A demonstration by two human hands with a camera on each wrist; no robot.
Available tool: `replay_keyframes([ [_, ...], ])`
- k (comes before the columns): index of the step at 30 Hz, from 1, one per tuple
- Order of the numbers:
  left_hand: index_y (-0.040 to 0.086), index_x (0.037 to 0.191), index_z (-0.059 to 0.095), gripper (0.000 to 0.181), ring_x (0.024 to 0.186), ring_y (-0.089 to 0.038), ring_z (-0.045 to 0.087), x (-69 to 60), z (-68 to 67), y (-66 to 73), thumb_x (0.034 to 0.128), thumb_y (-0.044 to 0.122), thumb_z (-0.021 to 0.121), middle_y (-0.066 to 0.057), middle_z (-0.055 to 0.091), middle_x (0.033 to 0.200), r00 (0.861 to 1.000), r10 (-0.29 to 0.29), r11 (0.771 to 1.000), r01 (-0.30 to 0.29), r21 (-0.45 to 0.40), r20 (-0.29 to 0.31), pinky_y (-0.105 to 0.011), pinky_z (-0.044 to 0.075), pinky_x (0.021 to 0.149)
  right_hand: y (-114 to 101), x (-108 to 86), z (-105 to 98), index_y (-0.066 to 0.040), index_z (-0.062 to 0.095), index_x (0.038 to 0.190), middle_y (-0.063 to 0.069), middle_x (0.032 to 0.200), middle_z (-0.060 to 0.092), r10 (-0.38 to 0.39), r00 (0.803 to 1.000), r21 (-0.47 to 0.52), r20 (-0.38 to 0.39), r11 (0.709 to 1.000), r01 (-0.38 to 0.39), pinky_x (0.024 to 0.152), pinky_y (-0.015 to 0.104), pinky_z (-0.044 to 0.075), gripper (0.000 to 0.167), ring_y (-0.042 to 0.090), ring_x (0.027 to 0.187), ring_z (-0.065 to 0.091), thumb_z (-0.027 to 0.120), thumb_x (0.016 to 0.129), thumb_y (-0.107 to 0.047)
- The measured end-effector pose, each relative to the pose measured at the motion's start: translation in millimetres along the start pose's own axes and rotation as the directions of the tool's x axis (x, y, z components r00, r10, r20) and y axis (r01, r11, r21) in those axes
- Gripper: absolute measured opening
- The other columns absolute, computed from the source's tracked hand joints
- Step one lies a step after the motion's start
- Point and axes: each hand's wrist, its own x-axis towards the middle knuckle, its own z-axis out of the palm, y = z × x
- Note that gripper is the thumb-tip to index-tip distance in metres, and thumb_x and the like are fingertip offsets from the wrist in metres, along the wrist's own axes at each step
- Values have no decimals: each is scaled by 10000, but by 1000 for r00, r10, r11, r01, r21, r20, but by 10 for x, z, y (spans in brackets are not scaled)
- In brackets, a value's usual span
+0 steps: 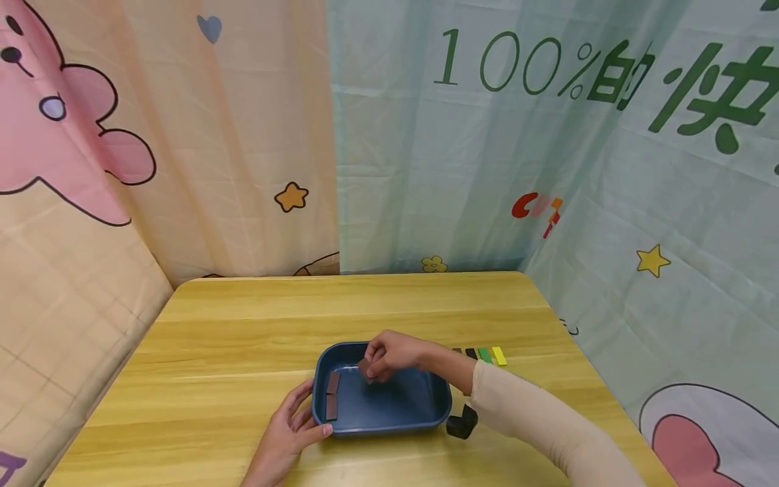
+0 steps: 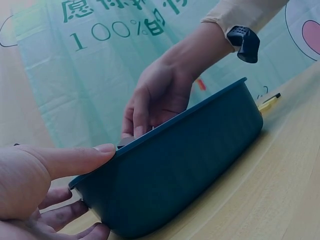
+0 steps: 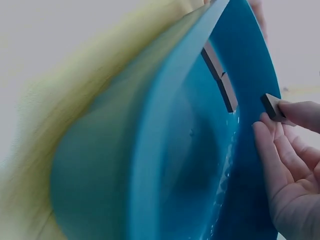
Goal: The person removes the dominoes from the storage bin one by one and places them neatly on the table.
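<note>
A blue rectangular tray (image 1: 389, 431) stands on the table. My left hand (image 1: 286, 427) holds its near left corner, thumb on the rim and fingers against the outer wall. Over the tray's far side, my right hand (image 1: 392, 355) pinches a small brown block (image 3: 272, 107) between thumb and fingers. Two more brown blocks, one farther back (image 1: 333, 383) and one nearer (image 1: 331, 407), lie end to end along the tray's left inner side. In the right wrist view the pinched block is close to the tray's inner wall.
Right of the tray, partly behind my right forearm, lie a black block (image 1: 470, 353), a green block (image 1: 484, 354) and a yellow block (image 1: 499, 356) in a row. A black wrist camera (image 1: 462, 423) hangs under the right sleeve. Printed curtains (image 1: 426, 155) surround the wooden table (image 1: 243, 338).
</note>
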Motion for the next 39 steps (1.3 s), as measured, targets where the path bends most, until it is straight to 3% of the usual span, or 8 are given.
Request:
replay_keyframes([
  [8,-9,1563,335,863,1399,-450,433,-3,16,-13,835,-117,788,-278,319,1603,1000,8,1000,-7,20,-3,-362,557,967,76,-155,-72,22,651,952,121,876,735,9,999,48,-46,999,-7,751,421,637,90,239,821,725,726,921,61],
  [24,-10,1559,348,868,1395,-446,444,-14,-19,12,825,-115,799,-270,338,1598,999,1,998,1,55,-36,-367,547,984,167,-610,-401,48,615,1074,172,984,739,30,985,119,-169,993,-10,851,534,595,170,319,896,735,723,951,-1],
  [39,3,1551,367,860,1400,-446,438,-1,-2,22,824,-88,816,-257,347,1597,1000,-9,999,10,53,-29,-351,540,991,412,-982,-507,48,610,1086,169,999,733,47,971,158,-235,987,-9,798,431,629,183,406,948,722,719,956,-23],
])
